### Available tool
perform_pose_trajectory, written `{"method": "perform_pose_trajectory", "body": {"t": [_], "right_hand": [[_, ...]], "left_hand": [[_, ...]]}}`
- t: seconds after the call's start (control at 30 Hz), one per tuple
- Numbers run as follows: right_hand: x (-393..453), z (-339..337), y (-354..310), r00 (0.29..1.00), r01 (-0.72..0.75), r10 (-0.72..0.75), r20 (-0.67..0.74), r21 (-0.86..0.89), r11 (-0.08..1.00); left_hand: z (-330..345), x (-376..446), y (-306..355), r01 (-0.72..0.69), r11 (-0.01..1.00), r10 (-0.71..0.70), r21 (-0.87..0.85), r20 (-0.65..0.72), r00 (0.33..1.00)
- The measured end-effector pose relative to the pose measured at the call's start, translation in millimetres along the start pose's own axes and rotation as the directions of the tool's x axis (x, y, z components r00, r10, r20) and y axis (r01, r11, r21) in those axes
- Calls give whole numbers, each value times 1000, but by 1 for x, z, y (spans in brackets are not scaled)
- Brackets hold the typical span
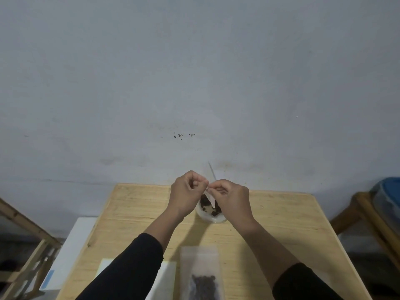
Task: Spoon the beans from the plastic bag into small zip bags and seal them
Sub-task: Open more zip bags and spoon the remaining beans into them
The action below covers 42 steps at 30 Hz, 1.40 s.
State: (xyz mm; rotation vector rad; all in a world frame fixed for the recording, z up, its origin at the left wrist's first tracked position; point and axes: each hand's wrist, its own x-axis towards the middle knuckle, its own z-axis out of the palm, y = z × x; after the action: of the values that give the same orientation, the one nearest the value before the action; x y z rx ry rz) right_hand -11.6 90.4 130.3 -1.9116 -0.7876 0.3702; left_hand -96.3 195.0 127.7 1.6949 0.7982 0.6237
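Both hands, the left hand [187,188] and right hand [229,194], pinched the thin top edge of the clear plastic bag of dark beans [209,210] above the pale wooden table [134,215]; the limp, light film looked best held there. A filled small zip bag [200,276] lay nearer the person.

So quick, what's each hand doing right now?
Left hand: fingers curled, pinching the top edge of the plastic bag.
Right hand: also pinching that bag's top edge, opposite side.
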Motion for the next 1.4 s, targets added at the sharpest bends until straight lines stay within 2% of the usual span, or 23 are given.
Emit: {"method": "perform_pose_trajectory", "body": {"t": [0.2, 0.37, 0.53, 0.7, 0.8, 0.87, 1.03, 1.17, 1.3, 1.4], "right_hand": [[7, -10, 0, 987, -6, -12, -160, -110, 994], [8, -7, -4, 981, 105, -142, -130, -260, 960], [13, -8, -12, 972, 180, -215, -91, -295, 938], [12, -8, -17, 963, 247, -268, -30, -304, 920], [8, -3, -18, 967, 241, -256, -14, -289, 926], [5, 2, -20, 967, 246, -254, 5, -270, 931], [1, 12, -21, 978, 204, -205, 25, -270, 941], [-2, 12, -17, 991, 124, -130, -8, -253, 960], [-4, 15, -13, 995, 33, -45, -88, -126, 992], [-4, 12, -8, 998, 0, -3, -64, -50, 999]], "left_hand": [[-4, -3, -4, -59, 978, 69, 201, -46, 997], [-7, -7, 0, -77, 986, 83, 151, -31, 996], [-13, -4, 2, -201, 971, 205, 133, -18, 979], [-21, 0, -7, -373, 910, 349, 183, 148, 925], [-23, -2, -12, -364, 902, 298, 233, 275, 914], [-20, -5, -14, -374, 889, 296, 263, 293, 909], [-16, -8, -27, -457, 848, 416, 270, 196, 888], [-19, -7, -35, -463, 835, 441, 299, 142, 886], [-21, -7, -41, -461, 823, 445, 331, 128, 886], [-22, -8, -47, -485, 800, 460, 352, 157, 874]]}}
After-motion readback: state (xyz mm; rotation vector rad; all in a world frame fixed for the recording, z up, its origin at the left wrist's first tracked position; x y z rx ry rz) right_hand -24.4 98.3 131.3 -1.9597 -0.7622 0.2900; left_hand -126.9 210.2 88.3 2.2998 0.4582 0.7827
